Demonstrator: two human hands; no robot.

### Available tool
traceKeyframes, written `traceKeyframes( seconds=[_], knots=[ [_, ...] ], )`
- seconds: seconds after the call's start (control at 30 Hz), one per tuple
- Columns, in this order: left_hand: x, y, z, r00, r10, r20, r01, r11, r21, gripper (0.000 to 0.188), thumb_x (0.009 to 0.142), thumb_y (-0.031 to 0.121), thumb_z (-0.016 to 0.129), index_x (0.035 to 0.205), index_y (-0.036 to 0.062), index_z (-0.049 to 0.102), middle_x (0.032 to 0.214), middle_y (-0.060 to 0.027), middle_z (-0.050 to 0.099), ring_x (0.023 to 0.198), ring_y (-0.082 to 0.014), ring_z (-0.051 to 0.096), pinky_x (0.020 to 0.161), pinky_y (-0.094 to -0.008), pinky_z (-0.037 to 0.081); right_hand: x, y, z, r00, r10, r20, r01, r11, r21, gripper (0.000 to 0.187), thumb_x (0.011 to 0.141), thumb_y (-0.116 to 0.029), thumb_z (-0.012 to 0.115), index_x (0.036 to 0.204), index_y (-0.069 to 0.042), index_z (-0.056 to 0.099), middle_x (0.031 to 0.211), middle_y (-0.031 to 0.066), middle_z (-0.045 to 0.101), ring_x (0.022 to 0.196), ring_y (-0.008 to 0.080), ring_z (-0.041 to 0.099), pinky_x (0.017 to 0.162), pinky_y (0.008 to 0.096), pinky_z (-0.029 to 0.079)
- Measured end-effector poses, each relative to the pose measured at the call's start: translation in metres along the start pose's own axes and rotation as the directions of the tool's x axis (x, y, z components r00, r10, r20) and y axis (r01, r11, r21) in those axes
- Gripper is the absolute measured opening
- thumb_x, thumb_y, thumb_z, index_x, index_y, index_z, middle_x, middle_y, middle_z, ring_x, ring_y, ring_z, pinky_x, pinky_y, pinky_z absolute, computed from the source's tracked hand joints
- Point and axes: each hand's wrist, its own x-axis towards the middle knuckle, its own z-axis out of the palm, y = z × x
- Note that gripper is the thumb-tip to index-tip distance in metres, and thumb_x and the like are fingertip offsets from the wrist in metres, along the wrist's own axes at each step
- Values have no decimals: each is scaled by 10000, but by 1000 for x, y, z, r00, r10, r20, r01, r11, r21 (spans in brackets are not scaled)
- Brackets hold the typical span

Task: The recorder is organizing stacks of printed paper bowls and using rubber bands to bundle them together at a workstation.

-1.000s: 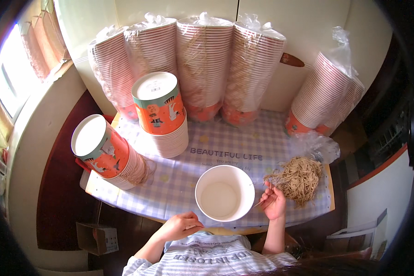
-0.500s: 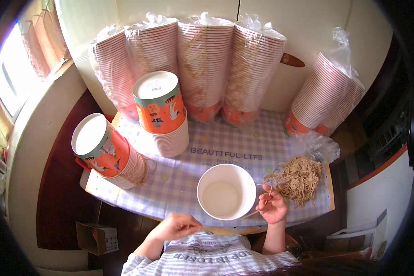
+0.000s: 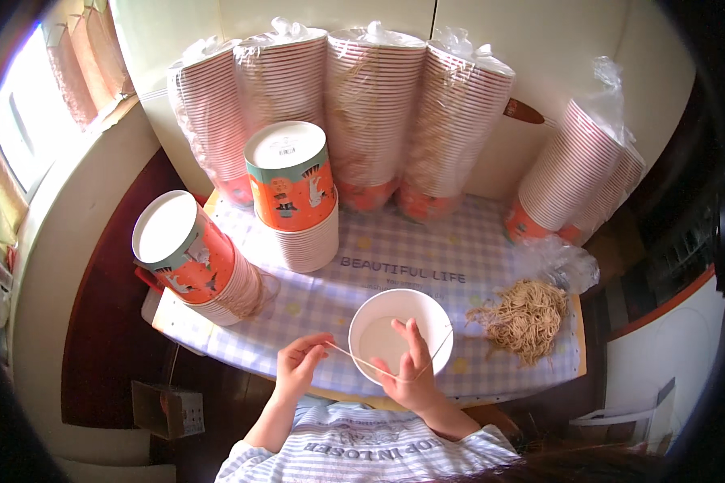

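A white paper bucket [image 3: 368, 334] stands upright and open-topped on the near edge of the table. From its right rim a thin tan string [image 3: 350, 352] runs down to my right hand and across to my left. My left hand [image 3: 298, 366], left of the bucket, pinches the string between thumb and fingertips. In front of the bucket's near right side is my right hand [image 3: 415, 378], two fingers raised and the string caught at its thumb and fingers. To the right lies a heap of tan strings [image 3: 532, 318].
At the left stand two stacks of nested buckets, one leaning [image 3: 189, 249] and one upright [image 3: 294, 185]. Several tall bagged stacks [image 3: 370, 113] line the wall behind. More bagged stacks [image 3: 568, 173] lean at the right, near crumpled clear plastic [image 3: 568, 264]. A checked cloth [image 3: 314, 306] covers the table.
My right hand has moved left, from beside the bucket to its front. My left hand has risen from the table's edge, and the string is drawn between both hands.
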Motion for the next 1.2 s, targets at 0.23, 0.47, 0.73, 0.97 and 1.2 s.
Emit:
traceKeyframes(
  seconds=[0.23,0.47,0.73,0.97,1.2],
  knots=[
    [6,4,6,972,-234,4,178,728,-662,296,849,22,477,1139,-36,490,1075,-145,572,1022,-245,553,831,-331,466,4,-5,-2,988,-152,11,152,988,10,1074,617,-428,740,1391,-231,21,1278,203,345,969,329,522,782,426,438],
    [12,-19,-6,965,-261,27,167,533,-829,146,846,25,515,991,14,521,897,-99,596,720,-150,588,649,-266,492,12,-13,-11,868,-87,488,87,996,22,783,617,-570,629,1205,-80,467,1077,45,533,918,208,537,820,352,407],
    [3,-10,6,936,-342,76,329,785,-525,109,829,50,573,919,-10,570,796,-90,620,635,-116,569,577,-222,468,14,9,-24,821,-178,543,81,977,198,479,618,-554,606,831,-128,659,872,6,602,763,177,579,677,305,458],
    [-1,-16,15,973,-218,76,228,961,-155,86,809,78,612,832,3,576,711,-32,597,620,-68,536,547,-196,427,14,29,-31,823,-87,561,-5,987,160,586,558,-623,604,721,-61,638,741,43,615,634,215,601,543,299,476],
    [7,-10,43,990,-130,55,112,961,255,124,785,112,628,797,-5,587,627,-5,582,563,-29,505,508,-197,418,14,45,-38,805,16,593,-190,954,233,683,563,-698,556,755,-48,648,780,66,614,667,232,609,562,307,484]
  ],
)
